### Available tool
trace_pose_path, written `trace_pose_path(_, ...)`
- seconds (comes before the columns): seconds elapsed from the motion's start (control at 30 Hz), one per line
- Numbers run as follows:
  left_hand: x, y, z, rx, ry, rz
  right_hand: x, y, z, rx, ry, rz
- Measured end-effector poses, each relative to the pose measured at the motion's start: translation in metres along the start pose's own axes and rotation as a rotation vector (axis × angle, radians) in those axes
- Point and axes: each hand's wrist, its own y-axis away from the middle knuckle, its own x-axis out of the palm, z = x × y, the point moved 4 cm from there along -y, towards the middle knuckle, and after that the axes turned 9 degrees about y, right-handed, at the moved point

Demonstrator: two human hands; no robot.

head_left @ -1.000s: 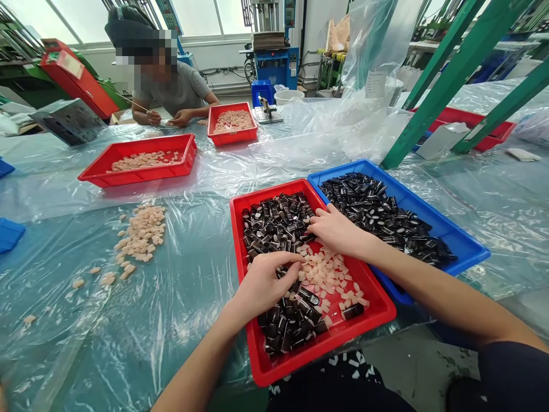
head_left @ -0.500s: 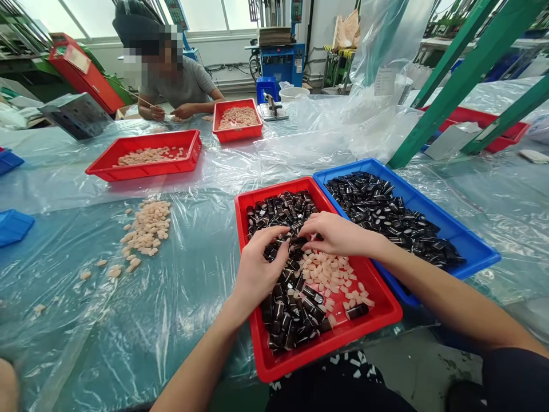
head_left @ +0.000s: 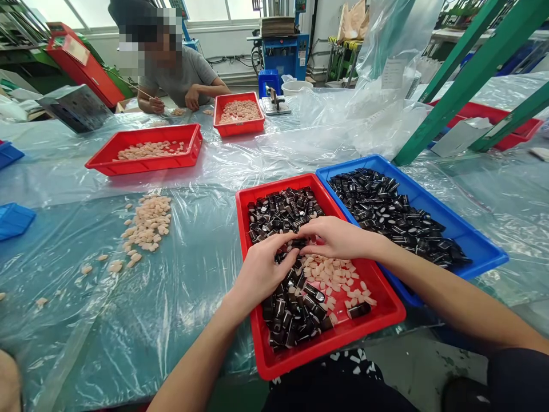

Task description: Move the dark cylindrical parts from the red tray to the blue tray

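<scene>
Over the red tray my left hand and my right hand meet, fingertips almost touching. Pinched between them is what looks like a small glossy black piece, mostly hidden by the fingers. Many similar black pieces fill the tray's left and far parts. Small flat beige pieces lie loose in its right part, just below my right hand. One black piece lies apart near the tray's right front corner.
A blue tray of black pieces adjoins on the right. Loose beige pieces lie on the plastic-covered table at left. Two red trays of beige pieces stand farther back. A co-worker sits opposite. Green posts rise at right.
My hands have drawn closer together, and the black piece between them is now more covered. The view has shifted slightly. The co-worker's hands have moved a little apart.
</scene>
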Motion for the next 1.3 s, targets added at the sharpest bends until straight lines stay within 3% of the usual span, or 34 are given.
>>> trace_pose_path(0.3, 0.001, 0.0, -0.002, 0.007, -0.025, 0.017, 0.013, -0.004, 0.003, -0.029, -0.06, 0.087)
trace_pose_path(0.93, 0.003, 0.003, -0.004, 0.026, -0.068, 0.021, 0.022, -0.007, 0.003, -0.035, -0.098, 0.12)
trace_pose_path(1.3, -0.002, 0.0, 0.001, -0.027, 0.08, -0.034, 0.016, -0.006, 0.007, -0.01, -0.128, 0.12)
